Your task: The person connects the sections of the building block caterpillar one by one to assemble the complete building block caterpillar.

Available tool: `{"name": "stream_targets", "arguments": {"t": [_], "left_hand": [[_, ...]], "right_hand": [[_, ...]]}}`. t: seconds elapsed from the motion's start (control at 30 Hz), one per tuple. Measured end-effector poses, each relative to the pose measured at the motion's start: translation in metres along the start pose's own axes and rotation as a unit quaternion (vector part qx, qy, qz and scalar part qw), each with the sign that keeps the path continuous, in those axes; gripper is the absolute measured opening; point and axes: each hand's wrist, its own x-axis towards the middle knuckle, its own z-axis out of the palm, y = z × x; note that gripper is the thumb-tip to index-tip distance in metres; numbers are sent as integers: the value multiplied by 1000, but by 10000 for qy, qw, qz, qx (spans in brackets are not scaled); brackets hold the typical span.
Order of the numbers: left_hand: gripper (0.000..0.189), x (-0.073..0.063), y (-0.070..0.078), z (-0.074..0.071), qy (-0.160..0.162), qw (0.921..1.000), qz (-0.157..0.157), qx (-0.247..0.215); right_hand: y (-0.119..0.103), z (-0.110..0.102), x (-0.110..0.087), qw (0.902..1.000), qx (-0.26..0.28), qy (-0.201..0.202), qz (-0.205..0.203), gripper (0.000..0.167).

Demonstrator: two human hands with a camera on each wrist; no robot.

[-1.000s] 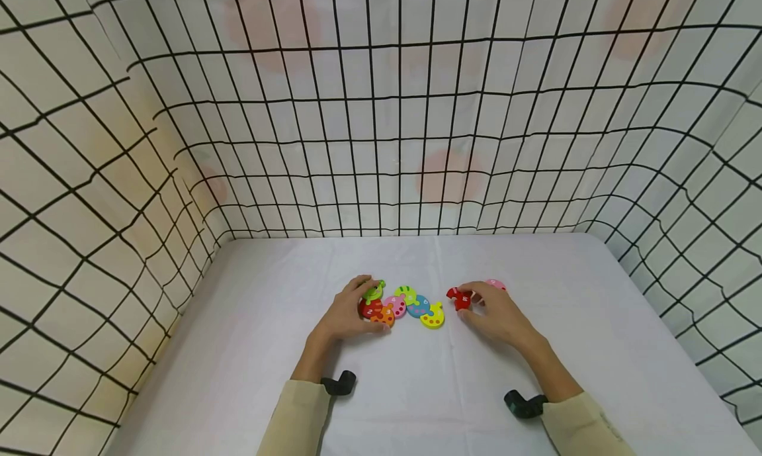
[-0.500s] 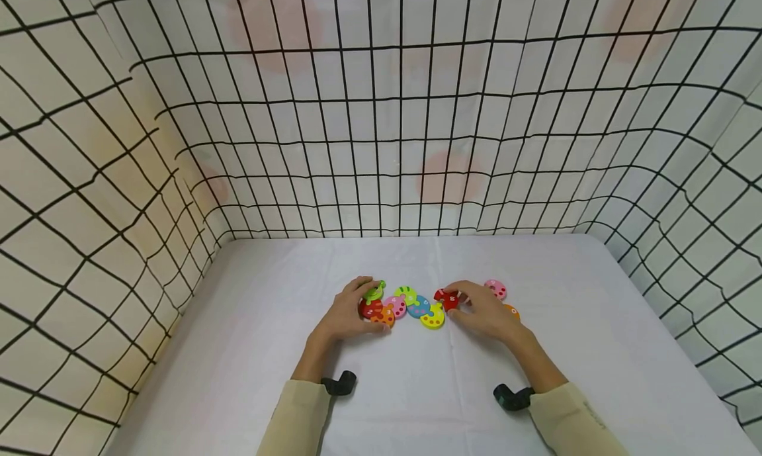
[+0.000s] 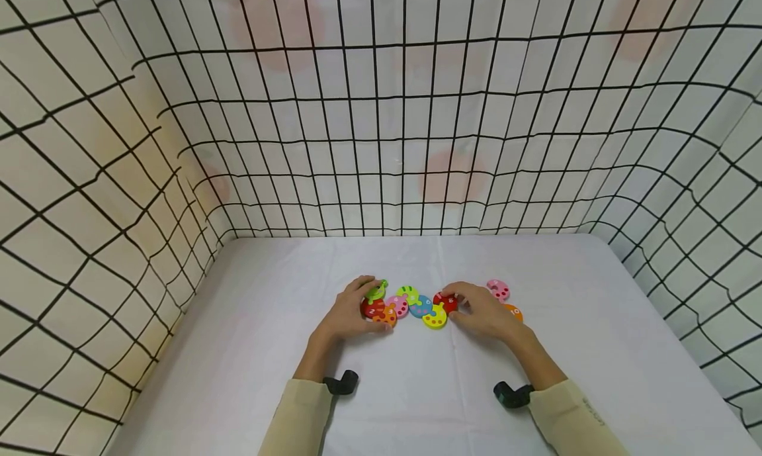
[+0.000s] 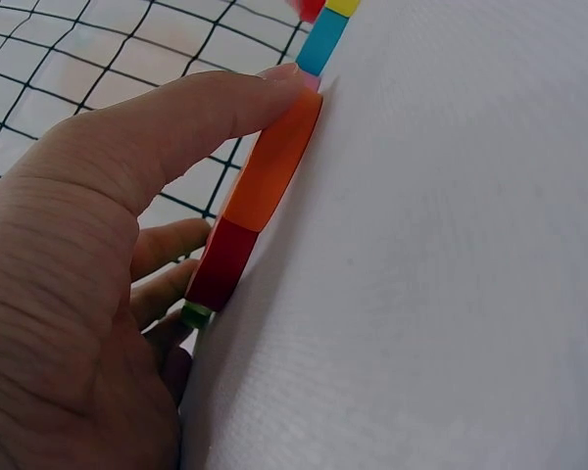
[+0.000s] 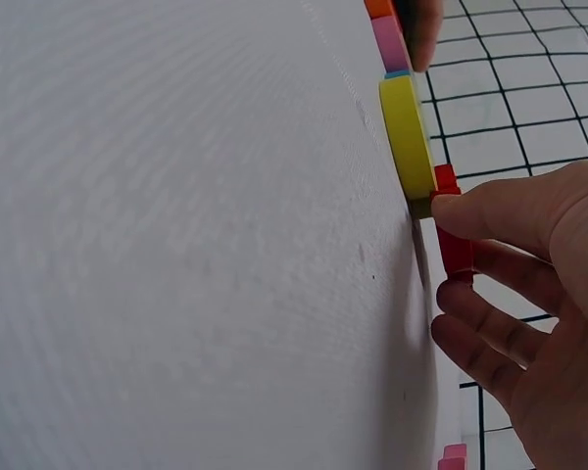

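Flat, colourful puzzle pieces with numbers and dots form a wavy row on the white table. At its left end are a green piece [image 3: 378, 292], a red piece [image 3: 372, 308] and an orange piece [image 3: 385, 318]. My left hand [image 3: 348, 314] curls round these, its thumb against the orange edge in the left wrist view. Pink [image 3: 397, 306], light green [image 3: 407, 293], blue [image 3: 421, 306] and yellow [image 3: 436, 319] pieces continue rightward. My right hand [image 3: 485, 312] pinches another red piece [image 5: 456, 250] between thumb and fingers, against the yellow one; whether it lies fully flat I cannot tell.
Just right of my right hand lie a loose pink piece [image 3: 499, 289] and an orange piece [image 3: 514, 312], partly hidden by the hand. A black grid on pale walls [image 3: 381, 138] encloses the table's back and sides. Black camera mounts [image 3: 513, 395] jut from both wrists.
My right hand has moved left with the red piece, bringing it against the yellow one and uncovering the loose pink and orange pieces. The left hand has stayed in place.
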Motion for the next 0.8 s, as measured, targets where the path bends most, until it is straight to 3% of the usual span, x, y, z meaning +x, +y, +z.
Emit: {"name": "stream_targets", "arguments": {"t": [0.8], "left_hand": [[96,-1,0,0,2,10000,18,7]], "right_hand": [[2,2,-1,9999,-3,-60,103,48]]}}
